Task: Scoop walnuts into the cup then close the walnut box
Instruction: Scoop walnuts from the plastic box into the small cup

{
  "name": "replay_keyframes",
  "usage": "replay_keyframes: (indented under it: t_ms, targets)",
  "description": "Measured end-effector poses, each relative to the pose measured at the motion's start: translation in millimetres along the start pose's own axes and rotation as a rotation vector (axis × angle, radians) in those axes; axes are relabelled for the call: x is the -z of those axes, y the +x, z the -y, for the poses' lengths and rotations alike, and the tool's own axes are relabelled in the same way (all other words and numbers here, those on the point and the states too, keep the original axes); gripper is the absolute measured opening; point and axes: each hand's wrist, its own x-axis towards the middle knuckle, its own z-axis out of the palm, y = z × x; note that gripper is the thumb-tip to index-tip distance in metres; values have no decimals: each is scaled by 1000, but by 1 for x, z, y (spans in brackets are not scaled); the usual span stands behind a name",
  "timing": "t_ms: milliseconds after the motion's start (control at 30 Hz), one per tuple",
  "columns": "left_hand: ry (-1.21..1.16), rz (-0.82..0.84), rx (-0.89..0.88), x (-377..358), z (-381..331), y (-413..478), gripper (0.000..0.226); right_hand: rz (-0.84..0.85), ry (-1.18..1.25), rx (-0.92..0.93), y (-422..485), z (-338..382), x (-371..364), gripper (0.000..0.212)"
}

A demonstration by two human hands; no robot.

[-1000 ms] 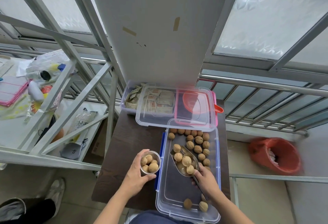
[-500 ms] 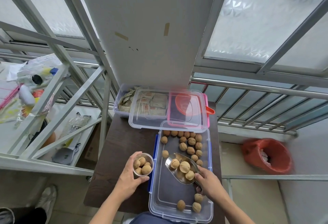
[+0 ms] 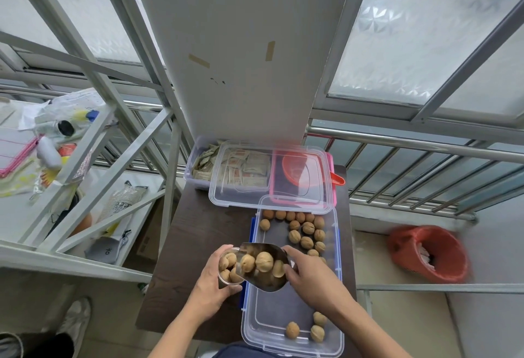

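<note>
My left hand [image 3: 211,286] grips a small clear cup [image 3: 226,268] with several walnuts in it, just left of the walnut box. My right hand [image 3: 310,279] holds a metal scoop [image 3: 265,268] carrying three walnuts, its mouth tilted against the cup's rim. The clear walnut box [image 3: 283,312] with blue clips stands open on the dark table [image 3: 192,244]. Loose walnuts [image 3: 304,233] lie at its far end and a few at its near end. Its clear lid [image 3: 241,196] rests across the boxes behind it.
Behind the walnut box stand a clear box of sachets [image 3: 207,162] and a pink-rimmed box holding a red scoop [image 3: 300,170]. A white metal rack [image 3: 85,170] with clutter is left. A red basket [image 3: 428,252] sits on the floor at the right, below a railing.
My right hand lifted the loaded scoop out of the box and swung it left to the cup. The cup stayed in my left hand beside the box.
</note>
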Motion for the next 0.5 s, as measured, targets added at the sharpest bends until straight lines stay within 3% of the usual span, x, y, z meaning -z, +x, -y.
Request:
replay_keyframes:
  t_ms: [167,500]
  targets:
    - [-20,-19,-21,-2,4,-1,94,-13,-272,49,6,24,-2,34]
    - [-13,-16,17,0,-2,-5,93,-68,-230,-7,-12,25,9,38]
